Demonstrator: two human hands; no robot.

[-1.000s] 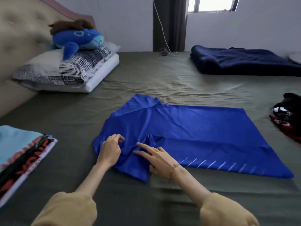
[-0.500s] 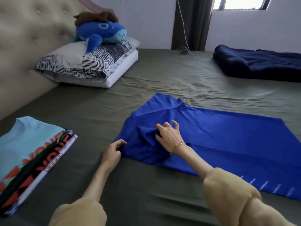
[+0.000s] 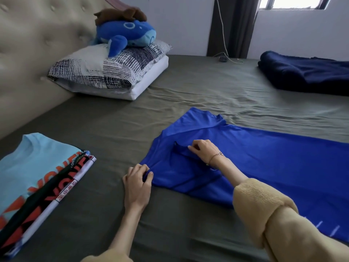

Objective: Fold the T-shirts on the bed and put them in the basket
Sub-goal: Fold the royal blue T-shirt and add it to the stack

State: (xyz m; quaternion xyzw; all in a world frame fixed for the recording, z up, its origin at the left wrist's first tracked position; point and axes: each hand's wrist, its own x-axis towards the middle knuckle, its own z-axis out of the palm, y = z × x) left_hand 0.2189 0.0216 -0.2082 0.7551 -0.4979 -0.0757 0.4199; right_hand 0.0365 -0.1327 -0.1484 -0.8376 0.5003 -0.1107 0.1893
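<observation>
Royal blue T-shirt (image 3: pixel 264 157) spread flat across the middle of the bed (image 3: pixel 198 95), collar end toward the headboard side. Left hand (image 3: pixel 137 178) pinching the shirt's near corner between thumb and curled fingers; right hand (image 3: pixel 204 149) pinching the folded-in sleeve edge on top of the shirt. Stack of folded T-shirts (image 3: pixel 37 178) at the bed's near left edge, well apart.

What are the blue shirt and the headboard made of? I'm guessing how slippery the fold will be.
Blue shirt: seemingly a thin, smooth synthetic knit; it has a slight sheen and lies flat with crisp creases. Headboard: beige padded upholstery, maybe faux leather; buttoned tufts, soft gloss.
</observation>
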